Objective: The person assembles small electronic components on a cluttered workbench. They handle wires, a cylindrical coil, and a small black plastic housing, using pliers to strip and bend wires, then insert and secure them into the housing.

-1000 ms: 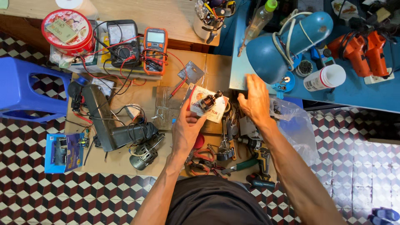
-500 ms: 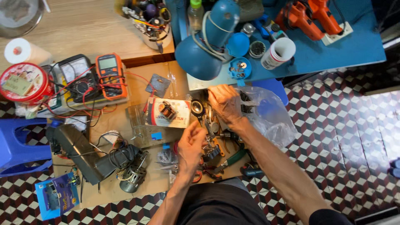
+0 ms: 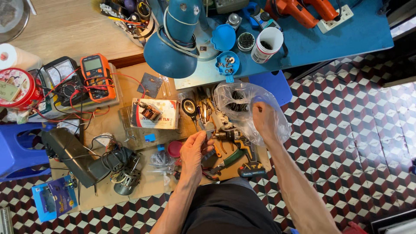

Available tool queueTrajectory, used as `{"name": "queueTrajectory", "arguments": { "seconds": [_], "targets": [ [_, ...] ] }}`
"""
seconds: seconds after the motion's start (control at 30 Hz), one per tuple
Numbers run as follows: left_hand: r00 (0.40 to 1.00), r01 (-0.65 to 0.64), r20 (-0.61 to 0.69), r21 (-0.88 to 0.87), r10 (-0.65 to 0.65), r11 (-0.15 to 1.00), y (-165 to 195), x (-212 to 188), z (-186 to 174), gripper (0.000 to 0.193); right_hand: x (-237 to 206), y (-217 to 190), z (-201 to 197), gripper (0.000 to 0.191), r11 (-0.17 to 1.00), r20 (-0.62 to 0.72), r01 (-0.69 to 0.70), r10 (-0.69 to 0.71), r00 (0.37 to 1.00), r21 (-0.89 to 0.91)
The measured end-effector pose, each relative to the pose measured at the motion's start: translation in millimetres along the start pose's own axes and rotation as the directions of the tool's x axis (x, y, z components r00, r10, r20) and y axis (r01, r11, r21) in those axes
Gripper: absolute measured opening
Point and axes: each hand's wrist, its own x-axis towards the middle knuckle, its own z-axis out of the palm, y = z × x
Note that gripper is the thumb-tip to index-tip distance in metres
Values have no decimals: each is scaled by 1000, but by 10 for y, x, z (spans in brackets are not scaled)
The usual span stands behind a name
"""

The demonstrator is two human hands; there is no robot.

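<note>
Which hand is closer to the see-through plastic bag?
The right hand. It is gripping the plastic bag at its lower right edge. The left hand is off to the bag's lower left, holding a small metal part and not touching the bag.

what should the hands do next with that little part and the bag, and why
Probably bring the left hand with its small metal part to the clear plastic bag. The right hand grips the bag right beside the part, and it already seems to hold dark parts.
</note>
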Motion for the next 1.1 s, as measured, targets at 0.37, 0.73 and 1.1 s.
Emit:
{"name": "queueTrajectory", "arguments": {
  "seconds": [0.37, 0.73, 1.1],
  "targets": [
    [999, 34, -26, 37, -33, 999, -64, -189, -158, 34, 580, -150, 666, 24, 961, -7, 219, -223, 975, -168],
    [997, 79, 15, 29, -79, 996, -23, -159, -348, 35, 666, -217, 786, 17, 887, 3, 316, -334, 942, -337],
    [997, 21, 68, 62, -26, 998, 198, -129, -356, 34, 114, 49, 291, 28, 859, 29, -244, 259, 966, 450]
  ]
}}
